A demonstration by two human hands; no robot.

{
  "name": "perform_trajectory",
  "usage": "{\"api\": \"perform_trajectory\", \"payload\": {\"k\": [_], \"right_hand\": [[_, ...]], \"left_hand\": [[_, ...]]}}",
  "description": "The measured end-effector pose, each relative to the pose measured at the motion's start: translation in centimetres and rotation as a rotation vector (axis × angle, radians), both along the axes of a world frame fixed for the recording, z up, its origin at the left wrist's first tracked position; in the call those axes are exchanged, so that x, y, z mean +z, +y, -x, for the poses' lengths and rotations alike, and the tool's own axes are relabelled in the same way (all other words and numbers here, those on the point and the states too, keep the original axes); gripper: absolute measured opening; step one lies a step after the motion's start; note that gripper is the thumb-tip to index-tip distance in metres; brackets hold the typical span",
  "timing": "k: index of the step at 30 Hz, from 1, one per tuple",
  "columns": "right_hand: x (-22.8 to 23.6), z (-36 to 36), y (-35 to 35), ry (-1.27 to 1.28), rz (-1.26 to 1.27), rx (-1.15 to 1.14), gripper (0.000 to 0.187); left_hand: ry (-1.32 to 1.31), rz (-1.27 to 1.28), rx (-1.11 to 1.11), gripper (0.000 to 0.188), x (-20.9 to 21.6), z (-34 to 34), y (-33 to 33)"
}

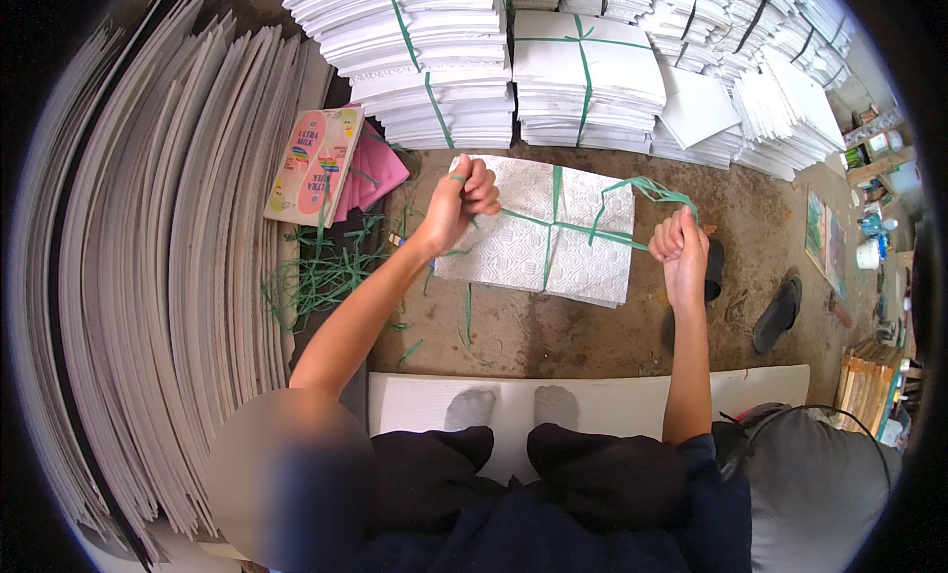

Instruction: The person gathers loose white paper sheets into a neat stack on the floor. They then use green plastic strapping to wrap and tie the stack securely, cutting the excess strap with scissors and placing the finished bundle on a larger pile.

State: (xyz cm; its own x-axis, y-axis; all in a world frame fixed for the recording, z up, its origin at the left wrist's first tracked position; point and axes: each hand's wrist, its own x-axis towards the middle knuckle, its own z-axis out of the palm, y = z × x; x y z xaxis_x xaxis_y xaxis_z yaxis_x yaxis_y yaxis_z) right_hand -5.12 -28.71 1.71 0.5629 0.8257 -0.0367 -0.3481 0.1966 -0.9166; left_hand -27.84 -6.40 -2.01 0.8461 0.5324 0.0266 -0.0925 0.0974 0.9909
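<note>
A stack of white embossed paper sheets (484, 252) lies flat on the floor before my feet. Green plastic twine (555, 193) crosses over its top, with a crossing point near the middle. My left hand (464, 198) is closed on one end of the twine above the stack's left side. Beyond the stack's right edge, my right hand (679, 245) is closed on the other end, and a loose loop rises above it. The twine runs nearly straight between both fists.
Tied bundles of white sheets (590, 89) stand along the back. Tall grey-white board stacks (178, 228) line the left. Pink sheets (377, 173), a printed carton sheet (314, 163) and green twine scraps (321, 277) lie beside them. A dark slipper (778, 313) rests at right.
</note>
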Motion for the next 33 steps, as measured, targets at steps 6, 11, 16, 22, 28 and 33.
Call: {"api": "perform_trajectory", "payload": {"k": [6,11,16,22,28,33], "right_hand": [[-3.0,0.5,-1.1,-0.018,0.175,-0.068,0.043],[-4.3,1.6,-2.4,0.053,0.219,-0.085,0.043],[-4.9,2.3,-3.4,0.101,0.251,-0.122,0.043],[-5.5,2.3,-3.8,0.132,0.26,-0.09,0.042],[-2.9,0.6,-5.8,-0.077,0.478,-0.052,0.03],[-0.8,1.2,-7.1,-0.948,0.595,-0.066,0.019]], "left_hand": [[0.184,-0.952,-0.288,0.032,1.6,-1.7,0.6],[0.178,-0.961,-0.302,0.031,1.1,-2.7,2.4],[0.191,-0.895,-0.265,0.039,0.0,-2.9,3.3],[0.195,-0.872,-0.216,0.035,-0.5,-2.9,3.3],[0.304,-1.162,-0.144,0.025,1.8,-2.3,-1.0],[0.334,-1.531,-0.141,0.026,1.4,-2.4,-2.3]]}}
